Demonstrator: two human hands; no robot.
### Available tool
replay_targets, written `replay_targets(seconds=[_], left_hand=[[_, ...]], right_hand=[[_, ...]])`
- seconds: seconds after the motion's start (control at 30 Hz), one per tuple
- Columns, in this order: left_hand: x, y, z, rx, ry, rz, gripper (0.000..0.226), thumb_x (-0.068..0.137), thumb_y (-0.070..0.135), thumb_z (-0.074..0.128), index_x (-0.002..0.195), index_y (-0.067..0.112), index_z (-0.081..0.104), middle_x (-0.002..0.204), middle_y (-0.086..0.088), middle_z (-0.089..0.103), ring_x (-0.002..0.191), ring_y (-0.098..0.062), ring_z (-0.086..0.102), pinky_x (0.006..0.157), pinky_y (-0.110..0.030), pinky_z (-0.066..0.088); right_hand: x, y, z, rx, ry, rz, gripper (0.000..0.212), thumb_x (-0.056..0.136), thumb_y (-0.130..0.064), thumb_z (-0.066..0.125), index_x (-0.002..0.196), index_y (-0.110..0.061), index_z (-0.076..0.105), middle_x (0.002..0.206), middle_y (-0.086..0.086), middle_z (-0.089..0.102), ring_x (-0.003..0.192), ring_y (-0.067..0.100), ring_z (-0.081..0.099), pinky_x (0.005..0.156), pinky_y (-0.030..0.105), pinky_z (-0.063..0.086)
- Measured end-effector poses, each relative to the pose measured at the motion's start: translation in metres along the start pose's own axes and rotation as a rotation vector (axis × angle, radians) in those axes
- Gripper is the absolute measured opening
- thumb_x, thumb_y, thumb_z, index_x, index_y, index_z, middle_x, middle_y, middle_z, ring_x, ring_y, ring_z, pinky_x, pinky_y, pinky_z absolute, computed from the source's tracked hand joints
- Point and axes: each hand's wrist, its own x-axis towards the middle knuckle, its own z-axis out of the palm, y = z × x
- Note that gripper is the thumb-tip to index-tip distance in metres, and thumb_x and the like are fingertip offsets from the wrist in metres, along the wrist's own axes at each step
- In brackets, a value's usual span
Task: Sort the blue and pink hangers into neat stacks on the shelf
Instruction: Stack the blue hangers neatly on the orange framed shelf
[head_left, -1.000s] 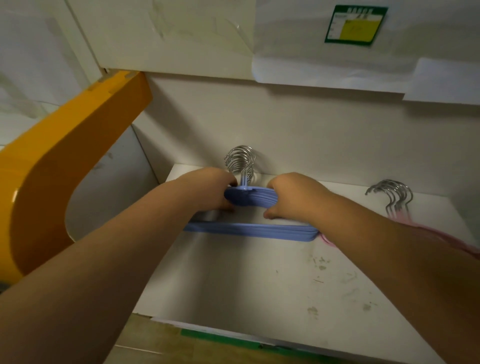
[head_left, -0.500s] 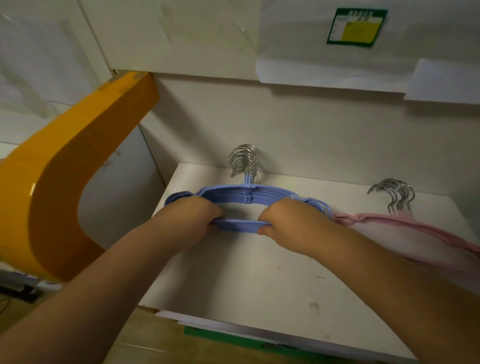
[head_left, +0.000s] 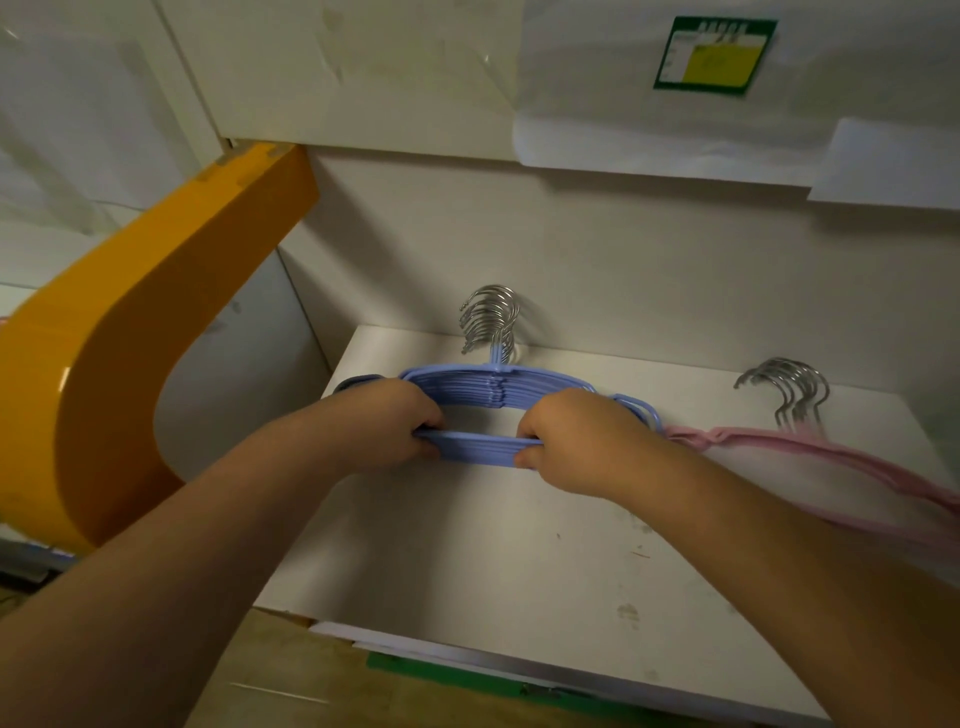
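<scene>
A stack of several blue hangers (head_left: 483, 391) lies on the white shelf (head_left: 467, 571) near the back wall, its metal hooks (head_left: 491, 317) bunched and pointing up at the wall. My left hand (head_left: 384, 426) grips the stack's bottom bar from the left. My right hand (head_left: 576, 436) grips the same bar from the right. A stack of pink hangers (head_left: 810, 452) lies to the right on the shelf, its hooks (head_left: 789, 389) toward the wall; my right forearm hides part of it.
A curved orange panel (head_left: 130, 364) stands at the shelf's left. White paper sheets and a green-and-yellow label (head_left: 714, 54) hang on the wall above. The shelf's front edge (head_left: 519, 665) runs across the bottom, with a green strip below.
Both hands moved from the top of the blue stack, near the hooks, to its bottom bar. The view has shifted, so the pink stack shows more.
</scene>
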Motion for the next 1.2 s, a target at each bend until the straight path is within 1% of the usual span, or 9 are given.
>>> replay_targets(seconds=[0.1,0.2,0.37,0.47,0.57,0.7,0.87,1.07,1.2], left_hand=[[-0.001,0.000,0.003,0.002,0.025,0.013,0.016,0.088,0.035,0.062,0.099,0.027,0.069,0.094,0.009,0.066,0.086,-0.011,0.059,0.068,-0.022,0.034],[-0.001,0.000,0.005,0.008,0.071,-0.014,0.013,0.087,0.035,0.062,0.095,0.029,0.069,0.087,0.009,0.066,0.083,-0.013,0.060,0.067,-0.024,0.037],[-0.002,-0.001,0.005,0.044,0.102,0.015,0.012,0.087,0.038,0.062,0.082,0.027,0.062,0.072,0.011,0.050,0.073,-0.010,0.050,0.064,-0.025,0.032],[-0.001,-0.002,0.004,0.033,0.073,0.019,0.011,0.088,0.038,0.062,0.083,0.028,0.062,0.073,0.012,0.050,0.074,-0.010,0.050,0.066,-0.025,0.033],[-0.002,0.001,0.004,0.030,0.041,0.007,0.014,0.088,0.037,0.061,0.079,0.032,0.052,0.077,0.011,0.052,0.079,-0.013,0.055,0.068,-0.024,0.034],[-0.005,-0.001,0.007,0.095,-0.062,-0.038,0.015,0.082,0.037,0.065,0.080,0.032,0.052,0.094,0.009,0.062,0.090,-0.015,0.061,0.077,-0.029,0.047],[-0.009,-0.005,0.005,0.124,-0.021,-0.048,0.010,0.088,0.033,0.059,0.080,0.031,0.052,0.083,0.009,0.056,0.092,-0.015,0.059,0.073,-0.025,0.040],[-0.010,-0.007,0.004,0.115,-0.013,-0.079,0.010,0.086,0.035,0.062,0.088,0.026,0.064,0.082,0.007,0.054,0.091,-0.017,0.057,0.071,-0.025,0.038],[-0.017,0.000,0.002,0.093,-0.013,-0.057,0.022,0.083,0.039,0.065,0.103,0.031,0.060,0.098,0.008,0.061,0.097,-0.016,0.058,0.075,-0.027,0.041]], right_hand=[[-0.003,0.004,-0.002,0.044,0.003,0.007,0.021,0.089,-0.043,0.060,0.094,-0.026,0.070,0.081,-0.005,0.066,0.077,0.015,0.059,0.063,0.029,0.045],[-0.006,0.006,0.002,-0.014,0.027,-0.003,0.023,0.091,-0.045,0.057,0.092,-0.026,0.068,0.080,-0.004,0.066,0.076,0.017,0.060,0.061,0.030,0.046],[-0.005,0.004,0.005,-0.076,0.084,-0.060,0.024,0.095,-0.042,0.052,0.089,-0.022,0.064,0.090,-0.003,0.063,0.080,0.019,0.054,0.062,0.031,0.036],[-0.004,0.003,0.005,-0.070,0.072,-0.053,0.022,0.094,-0.041,0.053,0.090,-0.023,0.064,0.090,-0.003,0.062,0.079,0.019,0.055,0.062,0.031,0.038],[-0.003,0.006,0.001,-0.044,0.003,-0.015,0.019,0.091,-0.042,0.058,0.092,-0.024,0.066,0.079,-0.003,0.061,0.077,0.019,0.057,0.061,0.030,0.042],[-0.006,0.016,-0.001,-0.117,-0.076,-0.005,0.019,0.087,-0.043,0.064,0.093,-0.025,0.065,0.076,-0.004,0.057,0.079,0.021,0.057,0.070,0.033,0.047],[-0.011,0.023,0.000,-0.137,-0.082,0.015,0.017,0.087,-0.037,0.065,0.096,-0.023,0.064,0.079,-0.002,0.053,0.075,0.020,0.052,0.064,0.029,0.037],[-0.011,0.025,0.002,-0.136,-0.049,0.033,0.017,0.087,-0.038,0.065,0.094,-0.023,0.065,0.076,-0.002,0.051,0.073,0.021,0.051,0.062,0.028,0.036],[-0.014,0.028,-0.003,-0.125,-0.068,0.005,0.016,0.083,-0.041,0.068,0.087,-0.027,0.063,0.074,-0.005,0.053,0.070,0.019,0.055,0.061,0.029,0.041]])
